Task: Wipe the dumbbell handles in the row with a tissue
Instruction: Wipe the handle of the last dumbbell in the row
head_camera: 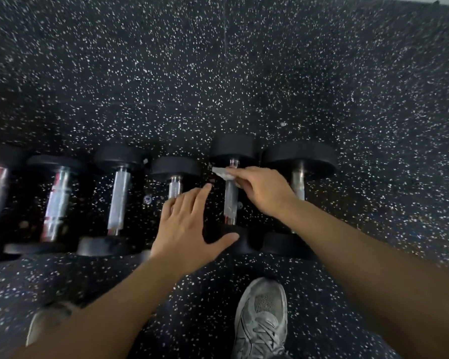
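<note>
Row of dumbbells [119,198] across the middle of the frame on speckled rubber flooring [218,73]. Right hand [262,189] pinching a folded tissue [222,173] against the upper end of one knurled handle [230,200], center-right. Left hand [187,226] is open, fingers spread, over the next dumbbell left. Grey sneaker [262,317] at bottom

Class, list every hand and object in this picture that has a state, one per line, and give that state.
Right hand: shut on the tissue, over a handle.
Left hand: open, fingers spread, holding nothing.
Tissue: folded, pressed on the handle's far end.
Dumbbell being wiped: lying on the floor, second from the right.
Other dumbbells: lying in the row, untouched.
Shoe: laced, flat on the floor.
</note>
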